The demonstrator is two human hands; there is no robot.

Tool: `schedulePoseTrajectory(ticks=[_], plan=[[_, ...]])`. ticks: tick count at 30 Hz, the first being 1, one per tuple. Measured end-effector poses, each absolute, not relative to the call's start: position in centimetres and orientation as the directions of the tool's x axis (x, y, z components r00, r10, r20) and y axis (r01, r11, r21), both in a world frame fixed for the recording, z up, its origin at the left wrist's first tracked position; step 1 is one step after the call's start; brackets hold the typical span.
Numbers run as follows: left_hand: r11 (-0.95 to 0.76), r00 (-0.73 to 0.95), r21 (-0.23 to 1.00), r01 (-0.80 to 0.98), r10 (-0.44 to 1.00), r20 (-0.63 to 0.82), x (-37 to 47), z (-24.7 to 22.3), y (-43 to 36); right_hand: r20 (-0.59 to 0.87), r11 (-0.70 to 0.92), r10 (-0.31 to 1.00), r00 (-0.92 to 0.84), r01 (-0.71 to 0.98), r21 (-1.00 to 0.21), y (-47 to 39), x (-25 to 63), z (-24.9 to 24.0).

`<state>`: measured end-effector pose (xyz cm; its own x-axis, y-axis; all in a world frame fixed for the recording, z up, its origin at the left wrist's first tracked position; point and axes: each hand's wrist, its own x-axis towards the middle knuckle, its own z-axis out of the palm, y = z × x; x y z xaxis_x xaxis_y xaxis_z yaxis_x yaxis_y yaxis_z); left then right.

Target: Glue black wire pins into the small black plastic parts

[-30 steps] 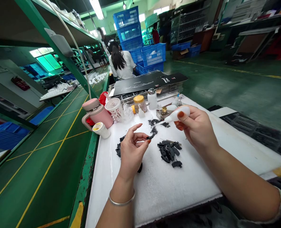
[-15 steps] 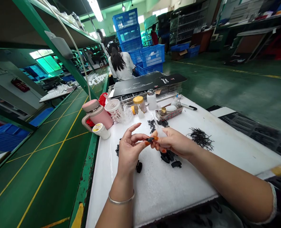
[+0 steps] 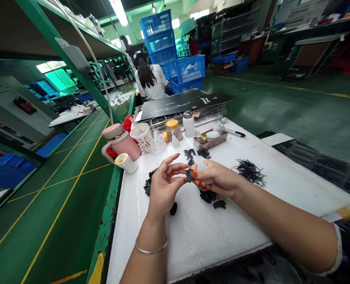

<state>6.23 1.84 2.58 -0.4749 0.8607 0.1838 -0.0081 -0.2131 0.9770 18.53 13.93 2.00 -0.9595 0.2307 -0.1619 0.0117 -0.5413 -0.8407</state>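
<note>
One dull black piece (image 3: 189,176): left hand (image 3: 163,185) pinches it; right hand (image 3: 220,177), clasping a bottle (image 3: 202,165), touches it; smooth tabletop's (image 3: 215,232) near edge well apart.

Over the tabletop (image 3: 198,240), the small part (image 3: 189,176) sits between left hand (image 3: 164,186) and right hand (image 3: 218,177), a squeeze bottle (image 3: 203,167) in the right. Loose pieces (image 3: 147,186) lie left of the left hand; another pile (image 3: 207,196) lies beneath the right, probably one heap, though the hand covers much of it. Rods (image 3: 251,172) out right! Behind, left to right: flask (image 3: 128,146), cup (image 3: 142,136), jar (image 3: 175,129), box (image 3: 215,142). Behind those, the board (image 3: 169,105).
</note>
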Motion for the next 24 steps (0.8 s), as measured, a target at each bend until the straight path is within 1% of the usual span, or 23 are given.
schedulePoseTrajectory(ticks=[4, 6, 8, 12, 15, 18, 20, 22, 24], plan=[[-0.115, -0.486, 0.99, -0.083, 0.872, 0.061, 6.1, 2.1, 2.0, -0.084, -0.428, 0.378, -0.922, -0.094, -0.899, 13.9, 18.6, 2.2], [-0.09, -0.491, 0.989, -0.114, 0.871, 0.022, 6.0, 2.0, 2.0, -0.059, -0.364, 0.405, -0.912, -0.102, -0.926, 13.9, 18.6, 2.3], [-0.094, -0.505, 0.987, -0.128, 0.863, 0.016, 6.0, 2.0, 2.0, -0.045, -0.311, 0.424, -0.905, -0.099, -0.945, 13.8, 18.6, 2.4], [-0.115, -0.558, 0.987, -0.114, 0.829, 0.032, 5.8, 2.2, 1.9, -0.009, -0.218, 0.493, -0.87, -0.114, -0.969, 14.0, 18.7, 2.5], [-0.165, -0.631, 0.984, -0.061, 0.77, 0.09, 5.6, 2.4, 1.7, 0.013, -0.151, 0.54, -0.842, -0.112, -0.982, 14.3, 18.9, 2.8], [-0.251, -0.708, 0.968, -0.025, 0.688, 0.159, 5.2, 3.0, 1.4, 0.024, -0.137, 0.564, -0.826, -0.122, -0.983, 15.1, 19.3, 3.2], [-0.266, -0.732, 0.964, 0.0, 0.657, 0.181, 4.8, 3.6, 1.6, 0.044, -0.147, 0.574, -0.817, -0.155, -0.977, 15.7, 19.6, 3.4], [-0.202, -0.692, 0.979, 0.039, 0.701, 0.172, 4.4, 4.1, 2.3, 0.066, -0.152, 0.593, -0.803, -0.192, -0.97, 16.3, 19.8, 3.6], [-0.05, -0.583, 0.988, 0.148, 0.802, 0.128, 3.9, 4.3, 3.5, 0.073, -0.151, 0.603, -0.794, -0.204, -0.967, 16.7, 20.0, 3.7]])
